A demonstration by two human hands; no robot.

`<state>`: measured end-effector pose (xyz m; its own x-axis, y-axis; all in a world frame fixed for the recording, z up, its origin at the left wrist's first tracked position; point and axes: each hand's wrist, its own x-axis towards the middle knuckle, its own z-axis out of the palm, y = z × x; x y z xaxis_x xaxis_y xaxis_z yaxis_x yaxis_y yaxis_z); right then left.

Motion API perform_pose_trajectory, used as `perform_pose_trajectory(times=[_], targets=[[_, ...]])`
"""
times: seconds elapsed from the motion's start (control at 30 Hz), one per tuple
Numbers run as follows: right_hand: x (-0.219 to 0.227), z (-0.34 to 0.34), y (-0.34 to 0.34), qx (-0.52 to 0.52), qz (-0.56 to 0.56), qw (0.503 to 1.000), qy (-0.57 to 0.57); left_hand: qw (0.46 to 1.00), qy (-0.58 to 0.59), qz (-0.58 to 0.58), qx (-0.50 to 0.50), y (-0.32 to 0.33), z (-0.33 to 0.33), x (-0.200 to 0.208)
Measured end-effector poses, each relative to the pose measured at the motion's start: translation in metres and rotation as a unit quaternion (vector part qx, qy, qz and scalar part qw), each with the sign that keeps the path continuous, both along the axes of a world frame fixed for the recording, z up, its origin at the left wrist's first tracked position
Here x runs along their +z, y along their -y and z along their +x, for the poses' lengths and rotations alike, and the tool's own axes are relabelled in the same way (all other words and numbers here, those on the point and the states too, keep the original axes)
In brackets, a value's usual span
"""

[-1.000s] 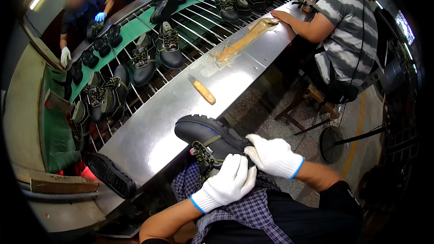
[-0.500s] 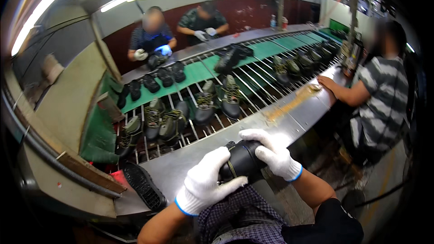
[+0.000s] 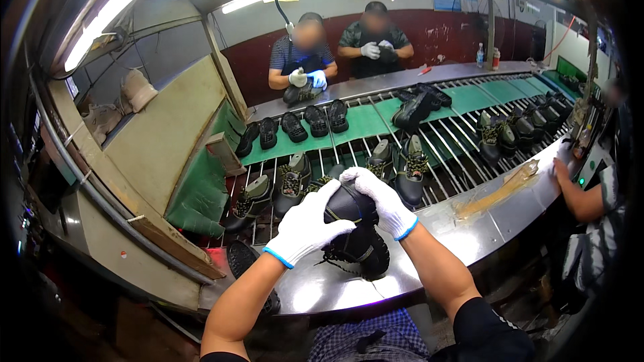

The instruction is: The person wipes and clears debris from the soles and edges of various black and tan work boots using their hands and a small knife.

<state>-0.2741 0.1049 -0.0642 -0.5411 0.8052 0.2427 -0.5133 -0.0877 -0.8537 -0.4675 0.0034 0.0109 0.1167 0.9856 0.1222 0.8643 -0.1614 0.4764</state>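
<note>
- Nearest, your plaid apron (image 3: 335, 342) is hanging just below the edge of the metal counter (image 3: 312, 287).
- Your gloved left hand (image 3: 305, 220) is gripping the near-left side of a black lace-up shoe (image 3: 351, 211), thumb lying across it.
- Your gloved right hand (image 3: 381, 200) is closing over the opposite side, fingers curling round the upper end.
- The shoe is sitting between both gloves above the counter; whether its lower end is touching the metal cannot be told.
- Condition of the held piece: laces are fitted and their loose ends are hanging below. Its sole is mostly hidden, so what is left to do on it cannot be established; with both hands engaged, handling is judged to be under way.
- Behind your left forearm, a second black shoe (image 3: 240, 258) is lying on the counter, tread showing, out of your grip.
- To the right, a brown taped patch (image 3: 496, 191) is covering part of the counter.
- Beyond, several laced shoes (image 3: 410, 173) are standing on the metal rods (image 3: 463, 175), apart from your hands.
- Farther, a row of black soles (image 3: 293, 127) is resting on the green mat (image 3: 365, 133).
- Farthest, two co-workers (image 3: 300, 53) are handling dark pieces in gloved hands.
</note>
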Motion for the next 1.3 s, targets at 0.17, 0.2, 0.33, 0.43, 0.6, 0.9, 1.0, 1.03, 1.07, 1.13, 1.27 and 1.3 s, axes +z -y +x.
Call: perform_pose_trajectory(times=[0.17, 0.2, 0.33, 0.43, 0.6, 0.9, 1.0, 1.03, 1.07, 1.13, 1.27, 1.3], targets=[[-0.003, -0.025, 0.006, -0.098, 0.038, 0.991, 0.082, 0.999, -0.015, -0.003, 0.042, 0.006, -0.001, -0.006], [-0.006, -0.028, 0.001, -0.150, 0.098, 0.976, 0.121, 0.999, -0.020, -0.006, 0.049, 0.006, 0.003, -0.006], [-0.008, -0.026, -0.002, -0.136, 0.130, 0.966, 0.176, 0.996, -0.026, -0.016, 0.078, 0.015, 0.013, 0.001], [0.006, -0.001, 0.013, -0.066, 0.137, 0.979, 0.138, 0.996, 0.010, 0.053, 0.065, 0.029, 0.017, -0.008], [0.000, 0.071, 0.049, -0.105, 0.319, 0.933, 0.128, 0.957, 0.249, 0.146, -0.035, 0.055, 0.039, -0.036], [0.008, 0.161, 0.199, -0.066, 0.064, 0.980, 0.178, 0.939, 0.069, 0.158, -0.297, 0.139, 0.106, -0.049], [-0.005, 0.173, 0.261, -0.047, -0.185, 0.957, 0.219, 0.859, 0.039, 0.296, -0.416, 0.166, 0.107, -0.102], [-0.040, 0.179, 0.289, -0.034, -0.309, 0.948, 0.068, 0.838, 0.013, 0.254, -0.482, 0.175, 0.109, -0.123], [-0.053, 0.177, 0.306, -0.059, -0.355, 0.932, 0.044, 0.830, 0.008, 0.272, -0.486, 0.175, 0.112, -0.129], [-0.065, 0.179, 0.313, -0.124, -0.402, 0.907, 0.020, 0.825, 0.015, 0.367, -0.428, 0.166, 0.119, -0.126], [-0.025, 0.171, 0.252, -0.261, -0.346, 0.899, -0.066, 0.884, 0.143, 0.280, -0.346, 0.119, 0.106, -0.075], [-0.015, 0.176, 0.222, -0.259, -0.298, 0.915, -0.084, 0.921, 0.122, 0.214, -0.301, 0.116, 0.094, -0.075]])
